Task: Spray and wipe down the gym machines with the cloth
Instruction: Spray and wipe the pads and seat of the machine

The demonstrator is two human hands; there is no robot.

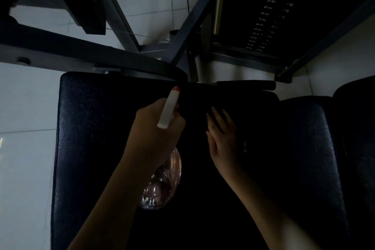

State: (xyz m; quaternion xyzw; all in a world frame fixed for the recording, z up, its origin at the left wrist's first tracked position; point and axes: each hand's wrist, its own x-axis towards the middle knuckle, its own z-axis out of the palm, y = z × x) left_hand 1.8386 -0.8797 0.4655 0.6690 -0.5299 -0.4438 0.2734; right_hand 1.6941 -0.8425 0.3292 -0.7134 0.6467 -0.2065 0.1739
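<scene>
The left hand [157,130] grips the spray bottle [168,108] by its neck, fingers curled round it. The trigger side is hidden, so I cannot tell whether a finger rests on it. The bottle's long axis runs from the clear body below the wrist up to the white head, and the red-tipped nozzle points ahead of the fingers and slightly to the right, over the far edge of the dark pad [91,128].

The right hand [221,134] lies just to the right of the bottle. Its fingers [218,116] are straight and close together, palm down and pointing the same way as the nozzle. Under and beyond them is a patch blacker than the pad, with a small pale tag beside the wrist. I judge this to be the cloth [249,107], though the picture is too dark to trace its edges. If so, the right hand is the one on the cloth, and the nozzle aims at the strip just left of the fingertips.

Beyond the fingertips the pad ends under the grey frame bars [183,30], which would stop a long forward stroke. Farther beyond, to the right, stands the weight stack [269,16]. A second pad [308,148] lies to the right of the right hand, and pale floor [24,97] lies well left of the left.
</scene>
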